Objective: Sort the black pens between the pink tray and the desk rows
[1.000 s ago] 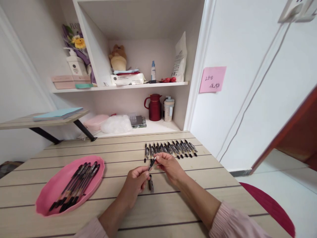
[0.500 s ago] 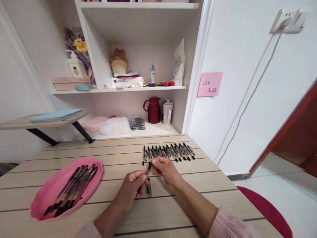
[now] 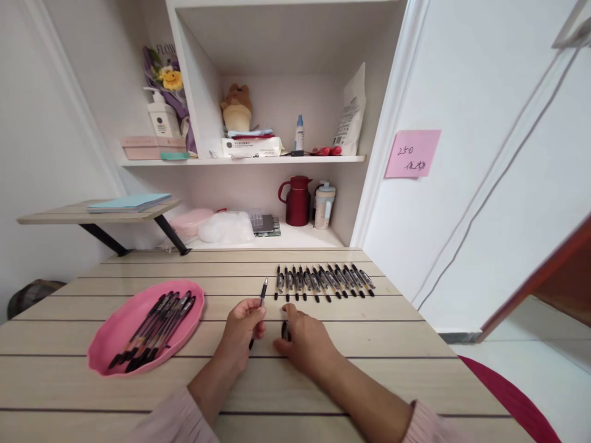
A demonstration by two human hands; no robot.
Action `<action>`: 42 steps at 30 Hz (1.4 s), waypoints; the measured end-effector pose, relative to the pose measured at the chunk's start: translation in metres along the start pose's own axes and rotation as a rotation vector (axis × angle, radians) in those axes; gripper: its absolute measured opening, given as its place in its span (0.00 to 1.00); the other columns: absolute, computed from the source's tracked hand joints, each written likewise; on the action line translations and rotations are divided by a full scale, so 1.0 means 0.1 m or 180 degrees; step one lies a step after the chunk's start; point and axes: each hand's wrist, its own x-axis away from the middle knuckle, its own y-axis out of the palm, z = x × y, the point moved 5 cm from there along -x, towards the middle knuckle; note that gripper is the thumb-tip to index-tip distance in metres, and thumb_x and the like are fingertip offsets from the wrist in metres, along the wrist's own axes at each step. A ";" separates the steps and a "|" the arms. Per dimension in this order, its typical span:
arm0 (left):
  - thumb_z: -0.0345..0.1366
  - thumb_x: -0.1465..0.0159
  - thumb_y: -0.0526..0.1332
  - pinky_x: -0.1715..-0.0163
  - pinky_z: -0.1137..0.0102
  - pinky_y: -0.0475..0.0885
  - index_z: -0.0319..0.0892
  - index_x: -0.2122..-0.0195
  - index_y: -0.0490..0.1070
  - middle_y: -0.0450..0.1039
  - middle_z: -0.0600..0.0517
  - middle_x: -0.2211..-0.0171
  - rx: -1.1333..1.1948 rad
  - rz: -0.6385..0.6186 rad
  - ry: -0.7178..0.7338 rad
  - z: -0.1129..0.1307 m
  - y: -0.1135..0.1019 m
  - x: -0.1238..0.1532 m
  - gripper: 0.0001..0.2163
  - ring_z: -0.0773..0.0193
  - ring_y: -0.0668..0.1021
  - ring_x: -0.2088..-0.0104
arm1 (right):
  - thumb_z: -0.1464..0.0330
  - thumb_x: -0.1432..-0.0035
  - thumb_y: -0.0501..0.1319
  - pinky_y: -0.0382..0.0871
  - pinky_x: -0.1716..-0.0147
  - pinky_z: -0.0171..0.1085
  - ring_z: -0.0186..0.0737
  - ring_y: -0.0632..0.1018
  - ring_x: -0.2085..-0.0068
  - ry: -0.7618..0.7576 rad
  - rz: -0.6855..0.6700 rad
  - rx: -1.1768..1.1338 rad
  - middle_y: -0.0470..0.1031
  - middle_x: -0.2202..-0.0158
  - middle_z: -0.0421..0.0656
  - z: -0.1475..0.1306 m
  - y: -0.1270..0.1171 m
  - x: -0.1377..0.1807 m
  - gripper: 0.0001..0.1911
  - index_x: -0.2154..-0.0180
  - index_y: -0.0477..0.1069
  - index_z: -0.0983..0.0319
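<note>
The right hand (image 3: 307,338) has left the pen (image 3: 263,293) — now it's at the cap (image 3: 285,332).
The left hand (image 3: 240,329) pinches the pen, tip up, over the table (image 3: 258,391); can't tell if the right hand grips.

Pink sticky note (image 3: 412,154) at 2 o'clock, handwritten "250" above unclear characters, bouquet (image 3: 171,80) at 11 o'clock, "FLOW" lettered at its top, white bag (image 3: 351,117) at 1 o'clock, print illegibly small.

Grips a slim, dark, upward-slanting pen (image 3: 263,296) in the bare left hand (image 3: 242,330) and curves the bare right hand (image 3: 308,337) over a small, partly hidden black cap (image 3: 285,331).
</note>
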 end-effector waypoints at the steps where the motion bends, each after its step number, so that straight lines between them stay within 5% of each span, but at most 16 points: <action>1: 0.36 0.54 0.64 0.84 0.79 0.59 0.38 0.73 0.66 0.62 0.60 0.83 -0.0040 -0.0024 -0.0012 0.00 0.01 0.01 0.10 0.75 0.66 0.84 | 0.69 0.59 0.61 0.57 0.71 0.35 0.42 0.73 0.68 -0.0013 0.0000 -0.0010 0.74 0.69 0.47 0.00 0.00 0.00 0.26 0.55 0.63 0.63; 6: 0.36 0.51 0.62 0.86 0.78 0.59 0.38 0.69 0.67 0.64 0.59 0.82 -0.0479 -0.0328 -0.0047 -0.01 0.12 0.08 0.10 0.74 0.67 0.85 | 0.66 0.54 0.58 0.56 0.78 0.33 0.33 0.67 0.80 0.0392 0.0500 -0.1914 0.67 0.81 0.38 0.25 -0.26 -0.16 0.10 0.67 0.67 0.63; 11: 0.36 0.51 0.61 0.87 0.79 0.56 0.37 0.68 0.69 0.66 0.58 0.81 -0.0804 -0.0524 -0.0108 -0.05 0.20 0.13 0.10 0.75 0.66 0.87 | 0.58 0.59 0.64 0.58 0.80 0.30 0.31 0.69 0.78 0.0583 0.1101 -0.4081 0.66 0.79 0.35 0.39 -0.50 -0.20 0.18 0.70 0.63 0.61; 42: 0.33 0.53 0.62 0.88 0.78 0.52 0.35 0.69 0.75 0.67 0.56 0.83 -0.0913 -0.0630 0.0117 -0.02 0.21 0.17 0.10 0.76 0.61 0.88 | 0.59 0.61 0.66 0.63 0.80 0.31 0.30 0.69 0.81 0.0176 -0.0090 -0.4064 0.69 0.84 0.36 0.13 -0.15 -0.09 0.16 0.72 0.69 0.63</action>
